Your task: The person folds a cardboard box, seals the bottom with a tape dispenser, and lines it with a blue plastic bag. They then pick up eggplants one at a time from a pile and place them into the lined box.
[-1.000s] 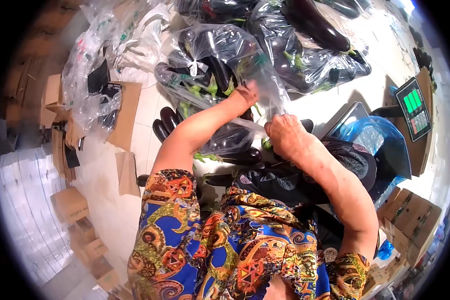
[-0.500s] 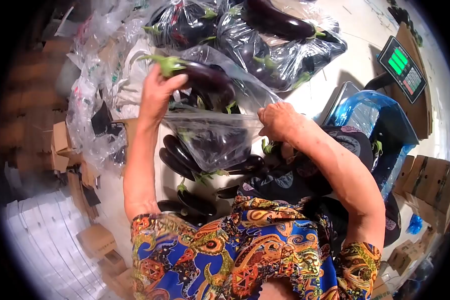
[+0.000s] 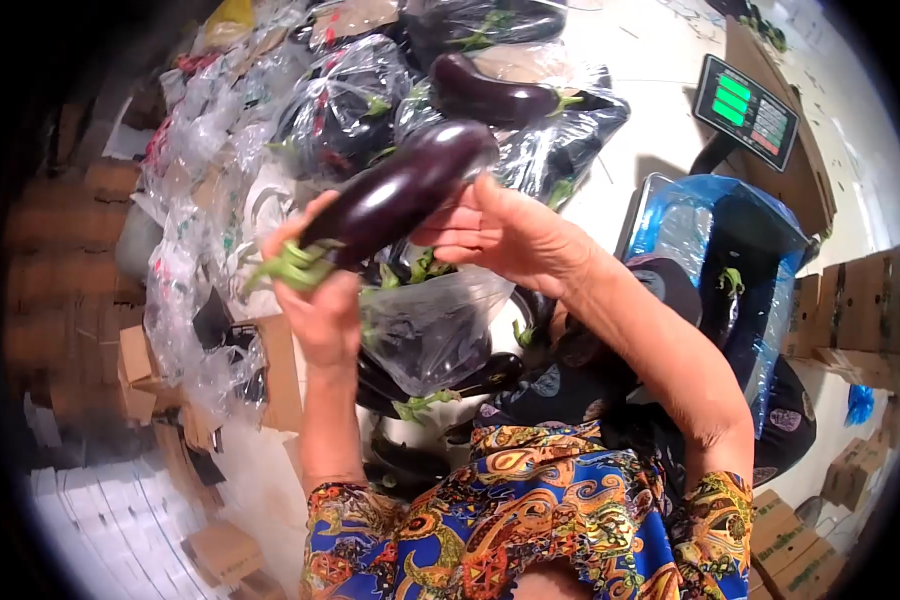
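A large glossy purple eggplant (image 3: 400, 195) is held up at a slant, its green stem end at lower left. My left hand (image 3: 315, 290) is wrapped round it close to the green cap. Near the opposite end, my right hand (image 3: 495, 230) has its fingers stretched and thumb apart; it appears to touch the eggplant's tip. Below both hands stands a clear plastic bag (image 3: 430, 335) with eggplants inside, its top loose. Another eggplant (image 3: 490, 375) lies on the floor beside the bag, and one more (image 3: 405, 455) lies nearer my body, partly in shadow.
Filled bags of eggplants (image 3: 345, 95) stand ahead, with a curved eggplant (image 3: 495, 92) lying on top. At right are a scale display (image 3: 745, 110) with green digits and a blue-lined tub (image 3: 655, 215). Crumpled plastic (image 3: 205, 260) and cardboard boxes (image 3: 75, 245) line the left.
My left hand has brought the eggplant nearer and turned it, tip now upper right. My right hand has let go of the bag's edge and moved up to the eggplant's tip. The view has shifted.
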### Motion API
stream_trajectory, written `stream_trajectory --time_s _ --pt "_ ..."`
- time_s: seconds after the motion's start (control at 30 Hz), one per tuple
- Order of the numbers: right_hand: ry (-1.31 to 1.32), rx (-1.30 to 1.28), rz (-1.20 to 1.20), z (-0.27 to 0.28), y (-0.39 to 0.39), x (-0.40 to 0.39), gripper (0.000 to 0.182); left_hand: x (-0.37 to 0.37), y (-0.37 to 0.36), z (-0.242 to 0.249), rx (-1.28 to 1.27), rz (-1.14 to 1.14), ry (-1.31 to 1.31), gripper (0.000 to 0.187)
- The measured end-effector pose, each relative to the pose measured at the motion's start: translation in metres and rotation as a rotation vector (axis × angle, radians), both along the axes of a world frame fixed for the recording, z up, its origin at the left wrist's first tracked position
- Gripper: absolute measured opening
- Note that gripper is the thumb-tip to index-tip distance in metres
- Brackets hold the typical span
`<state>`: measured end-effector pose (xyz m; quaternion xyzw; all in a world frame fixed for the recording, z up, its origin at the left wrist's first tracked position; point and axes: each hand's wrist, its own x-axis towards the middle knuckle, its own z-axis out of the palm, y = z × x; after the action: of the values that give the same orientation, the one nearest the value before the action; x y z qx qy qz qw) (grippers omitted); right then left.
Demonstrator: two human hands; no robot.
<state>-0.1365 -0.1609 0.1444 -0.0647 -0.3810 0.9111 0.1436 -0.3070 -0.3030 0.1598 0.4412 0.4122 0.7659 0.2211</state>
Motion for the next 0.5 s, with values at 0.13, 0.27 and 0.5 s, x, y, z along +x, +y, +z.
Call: stream_trajectory --time_s 0.13,0.27,0.5 --pt "0.174 -0.279 -0.331 0.017 0.017 0.028 0.064 0.07 0.042 -0.013 0.165 -0.085 0.667 0.061" --pt "0.14 -0.232 -0.374 0.019 0.045 0.108 0.064 0.112 0.048 -0.003 -0.1 -0.411 0.557 0.049" --pt "-0.172 -0.02 -0.63 0.041 0.043 0.239 0.054 0.115 0.08 -0.016 -0.414 -0.475 0.129 0.029"
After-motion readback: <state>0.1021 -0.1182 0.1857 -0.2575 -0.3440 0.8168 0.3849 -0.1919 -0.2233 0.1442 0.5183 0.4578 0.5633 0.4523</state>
